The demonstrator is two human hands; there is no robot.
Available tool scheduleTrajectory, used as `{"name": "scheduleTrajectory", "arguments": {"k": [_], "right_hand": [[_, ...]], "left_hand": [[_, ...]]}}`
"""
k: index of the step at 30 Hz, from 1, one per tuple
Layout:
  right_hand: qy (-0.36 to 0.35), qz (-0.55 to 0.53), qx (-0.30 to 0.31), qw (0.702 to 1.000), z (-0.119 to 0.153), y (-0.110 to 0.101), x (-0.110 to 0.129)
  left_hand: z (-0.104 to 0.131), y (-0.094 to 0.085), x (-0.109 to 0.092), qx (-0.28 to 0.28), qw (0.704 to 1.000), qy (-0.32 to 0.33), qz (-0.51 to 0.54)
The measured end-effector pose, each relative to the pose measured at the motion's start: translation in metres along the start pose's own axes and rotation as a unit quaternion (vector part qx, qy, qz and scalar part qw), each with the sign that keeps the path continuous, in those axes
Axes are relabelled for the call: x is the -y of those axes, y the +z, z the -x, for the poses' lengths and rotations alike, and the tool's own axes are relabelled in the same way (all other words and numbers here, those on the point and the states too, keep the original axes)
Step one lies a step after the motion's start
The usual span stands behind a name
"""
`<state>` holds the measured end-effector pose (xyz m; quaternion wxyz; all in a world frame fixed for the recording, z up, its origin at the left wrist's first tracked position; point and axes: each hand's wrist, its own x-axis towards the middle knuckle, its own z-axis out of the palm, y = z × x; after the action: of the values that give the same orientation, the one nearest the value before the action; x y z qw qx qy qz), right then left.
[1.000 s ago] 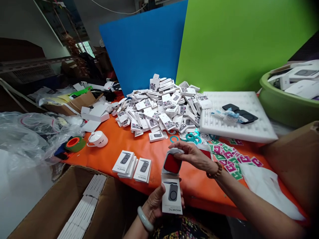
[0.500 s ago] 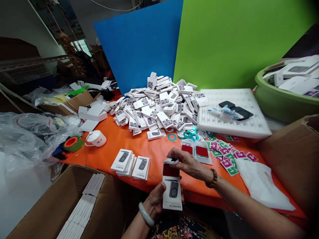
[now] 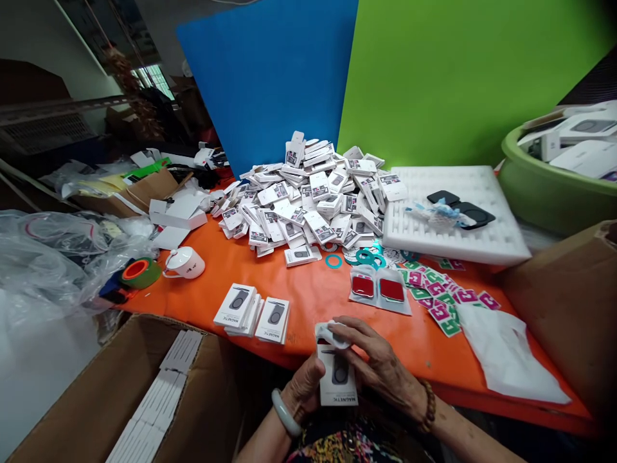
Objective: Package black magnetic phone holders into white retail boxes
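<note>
A small white box (image 3: 338, 379) printed MAGNETIC stands in my left hand (image 3: 304, 384), whose thumb presses its side. At the box's open top end, my right hand (image 3: 375, 354) has its fingers closed on a whitish pouch (image 3: 333, 334). Only a sliver of red shows under the pouch, and most of what sits inside the box is hidden. Beyond my hands lie two red pads in translucent pouches (image 3: 380, 289). To the left, small stacks of similar boxes (image 3: 236, 307) lie on the orange table (image 3: 202, 302).
A large heap of white boxes (image 3: 303, 206) fills the table's back. Right of it are a foam tray (image 3: 501, 225), coloured cards (image 3: 434, 292) and a white bag (image 3: 511, 354). A cup (image 3: 186, 263) stands left; an open carton (image 3: 207, 392) is front left; a green tub (image 3: 544, 186) is far right.
The red pad in its pouch has gone down into the box, leaving far less red showing. My right hand has moved down and nearer to me, against the box's top.
</note>
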<state>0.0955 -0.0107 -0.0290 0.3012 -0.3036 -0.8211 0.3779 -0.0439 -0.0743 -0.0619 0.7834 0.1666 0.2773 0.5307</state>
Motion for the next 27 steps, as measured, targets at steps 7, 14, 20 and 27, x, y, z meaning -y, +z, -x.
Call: {"name": "scheduleTrajectory", "arguments": {"k": [7, 14, 20, 27], "right_hand": [[0.047, -0.047, -0.011, 0.998, 0.011, 0.0, 0.004], [0.072, -0.097, -0.022, 0.992, 0.017, 0.004, 0.009], [0.112, -0.117, 0.032, 0.986, 0.022, 0.006, 0.012], [0.184, -0.185, 0.025, 0.965, 0.031, 0.013, 0.002]], "left_hand": [[0.003, -0.008, 0.01, 0.06, 0.997, -0.021, 0.034], [0.005, -0.012, 0.013, 0.08, 0.996, -0.034, 0.004], [0.01, -0.018, 0.022, 0.07, 0.997, -0.034, -0.029], [0.018, -0.019, 0.014, -0.045, 0.986, 0.008, -0.162]]}}
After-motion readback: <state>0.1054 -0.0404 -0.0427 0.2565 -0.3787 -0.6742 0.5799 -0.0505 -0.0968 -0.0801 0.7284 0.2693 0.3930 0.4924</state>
